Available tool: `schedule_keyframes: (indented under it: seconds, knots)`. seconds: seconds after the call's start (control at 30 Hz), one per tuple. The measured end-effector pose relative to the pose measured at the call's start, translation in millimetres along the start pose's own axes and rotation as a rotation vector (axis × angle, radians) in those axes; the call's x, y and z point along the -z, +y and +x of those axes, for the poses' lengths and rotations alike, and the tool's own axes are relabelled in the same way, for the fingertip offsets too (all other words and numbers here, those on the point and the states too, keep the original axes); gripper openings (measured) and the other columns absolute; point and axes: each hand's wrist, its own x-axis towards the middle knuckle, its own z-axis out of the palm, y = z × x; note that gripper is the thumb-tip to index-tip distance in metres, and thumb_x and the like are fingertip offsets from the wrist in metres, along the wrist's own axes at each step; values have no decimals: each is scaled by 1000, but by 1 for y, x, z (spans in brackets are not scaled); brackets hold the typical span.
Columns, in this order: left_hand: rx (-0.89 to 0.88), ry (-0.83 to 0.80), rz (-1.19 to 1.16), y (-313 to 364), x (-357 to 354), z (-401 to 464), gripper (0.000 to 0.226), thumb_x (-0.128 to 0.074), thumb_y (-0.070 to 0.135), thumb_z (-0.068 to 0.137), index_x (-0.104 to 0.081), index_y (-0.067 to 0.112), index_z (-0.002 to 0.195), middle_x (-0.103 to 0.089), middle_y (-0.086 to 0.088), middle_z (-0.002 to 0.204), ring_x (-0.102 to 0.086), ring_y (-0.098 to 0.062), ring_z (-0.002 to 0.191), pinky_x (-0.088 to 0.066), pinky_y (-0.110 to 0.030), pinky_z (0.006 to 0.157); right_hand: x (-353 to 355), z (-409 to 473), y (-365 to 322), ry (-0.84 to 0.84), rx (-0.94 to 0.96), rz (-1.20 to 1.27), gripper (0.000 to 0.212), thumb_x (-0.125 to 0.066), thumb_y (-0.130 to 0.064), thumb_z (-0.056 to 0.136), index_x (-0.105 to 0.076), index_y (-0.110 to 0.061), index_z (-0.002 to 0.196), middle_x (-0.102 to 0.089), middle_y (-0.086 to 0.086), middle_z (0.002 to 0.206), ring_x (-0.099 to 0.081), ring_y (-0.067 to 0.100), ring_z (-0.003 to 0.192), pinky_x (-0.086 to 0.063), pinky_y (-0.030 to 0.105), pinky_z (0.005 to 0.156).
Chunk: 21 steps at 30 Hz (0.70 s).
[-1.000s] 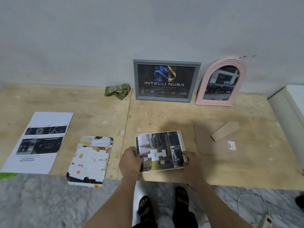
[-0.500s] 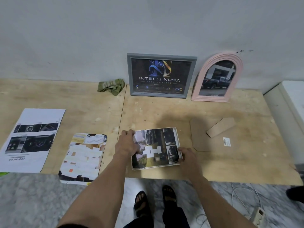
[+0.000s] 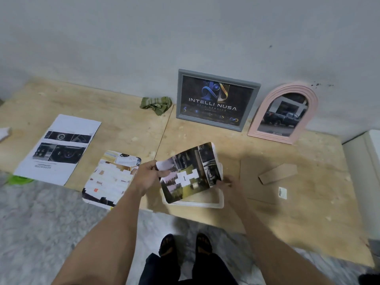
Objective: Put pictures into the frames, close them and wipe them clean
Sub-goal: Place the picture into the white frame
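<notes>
A glossy picture (image 3: pixel 189 171) with dark photos and a white patch is lifted and tilted above a white frame (image 3: pixel 216 203) lying flat at the table's front edge. My left hand (image 3: pixel 147 175) pinches the picture's left edge. My right hand (image 3: pixel 228 183) holds its lower right corner, blurred. A brown backing board (image 3: pixel 263 190) with a stand flap (image 3: pixel 277 173) lies to the right. A green cloth (image 3: pixel 156 103) sits by the wall. A grey frame (image 3: pixel 218 99) and a pink arched frame (image 3: pixel 283 114), both with pictures, lean on the wall.
A second rounded picture (image 3: pixel 111 179) overhangs the plywood table's (image 3: pixel 123 128) front edge at the left. A white printed sheet (image 3: pixel 57 149) lies further left. A white appliance (image 3: pixel 366 182) stands at the right. My feet are on the marble floor below.
The picture lay flat in the white frame before; both hands have now lifted it up and tilted it, baring the frame below. The camera has shifted.
</notes>
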Motion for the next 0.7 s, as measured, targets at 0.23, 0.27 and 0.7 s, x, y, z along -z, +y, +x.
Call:
schedule_keyframes:
  seconds: [0.23,0.27,0.7]
  knots:
    - [39,221,-346,-2,67,-30,11,-76,2,82,-69,10,82,-67,-4,77,-61,-15,68,-48,-19,55,-29,17,-118,-136,166,57,27,-67,-5,79,-58,-13,55,-48,0,53,-41,12,51,-31,24,49]
    - [52,281,-362,-6,83,-34,13,-76,2,82,-66,9,78,-64,-6,75,-58,-16,67,-46,-21,56,-47,19,-137,-167,183,58,31,-67,-3,79,-55,-13,52,-45,0,51,-39,12,49,-29,23,46]
    - [238,759,-533,-80,298,18,16,-81,4,78,-67,4,70,-63,-8,69,-53,-20,63,-42,-26,57,-347,75,-294,-316,393,-311,17,-65,-14,72,-61,3,68,-48,8,60,-43,20,61,-36,28,58]
